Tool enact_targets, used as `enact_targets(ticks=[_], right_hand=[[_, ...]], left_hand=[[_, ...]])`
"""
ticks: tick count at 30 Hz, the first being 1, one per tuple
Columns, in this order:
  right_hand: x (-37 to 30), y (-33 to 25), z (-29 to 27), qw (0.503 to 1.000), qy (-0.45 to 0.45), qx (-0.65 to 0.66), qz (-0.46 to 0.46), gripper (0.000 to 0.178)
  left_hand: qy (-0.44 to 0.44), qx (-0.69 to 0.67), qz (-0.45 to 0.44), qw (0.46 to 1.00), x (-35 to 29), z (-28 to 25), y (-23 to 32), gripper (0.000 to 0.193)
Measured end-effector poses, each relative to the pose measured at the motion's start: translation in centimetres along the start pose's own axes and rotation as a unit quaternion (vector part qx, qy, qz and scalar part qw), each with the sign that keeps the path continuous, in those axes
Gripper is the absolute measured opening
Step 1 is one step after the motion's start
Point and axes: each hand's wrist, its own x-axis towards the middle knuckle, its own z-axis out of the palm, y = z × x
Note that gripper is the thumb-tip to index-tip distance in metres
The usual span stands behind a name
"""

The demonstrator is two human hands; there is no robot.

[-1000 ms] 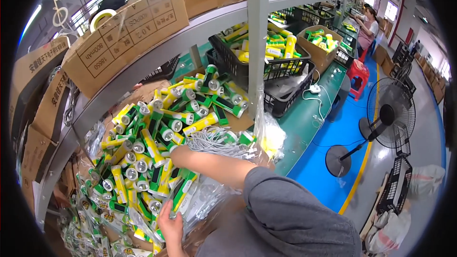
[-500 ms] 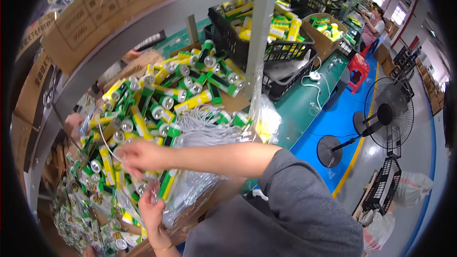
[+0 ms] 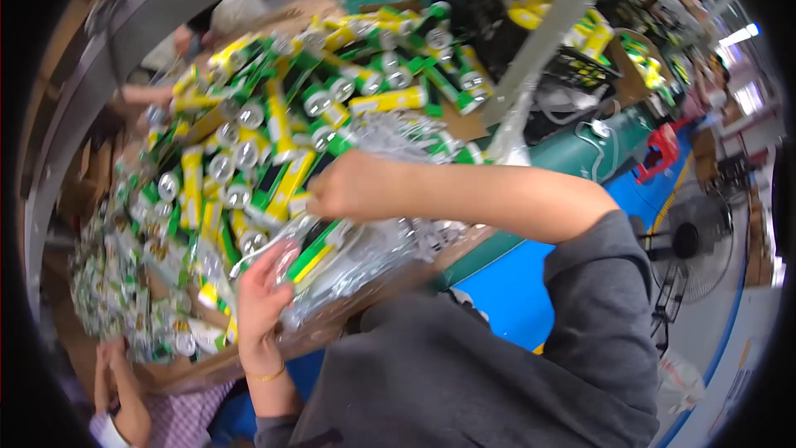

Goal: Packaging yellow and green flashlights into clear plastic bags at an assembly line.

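The left hand (image 3: pixel 264 294) grasps a clear crinkly plastic bag (image 3: pixel 356 261) holding a green-and-yellow cylindrical flashlight (image 3: pixel 319 250) — long axis slanting up-right. The right hand (image 3: pixel 352 187), just above it and nearer the pile of green-and-yellow flashlights (image 3: pixel 274 129), looks clenched — on what, blur hides.

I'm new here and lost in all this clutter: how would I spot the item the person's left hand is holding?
Start at the big heap of green-and-yellow flashlights on the cardboard-lined bench. At its near edge, the left hand grips one flashlight. Unlike the loose ones, it sits inside a crinkly clear plastic bag, under the right hand.
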Motion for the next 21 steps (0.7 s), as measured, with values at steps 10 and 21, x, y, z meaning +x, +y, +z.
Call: enact_targets(ticks=[10,21], right_hand=[[-1.3,-1.3,1.0,0.965,-0.06,0.238,0.09,0.008],[-3.7,-0.1,-2.9,0.934,-0.13,0.272,0.194,0.032]], left_hand=[[-0.033,-0.048,0.0,0.998,0.3,-0.8,-1.5,0.062],[0.024,0.171,0.137,0.975,-0.5,-0.3,0.2,0.044]])
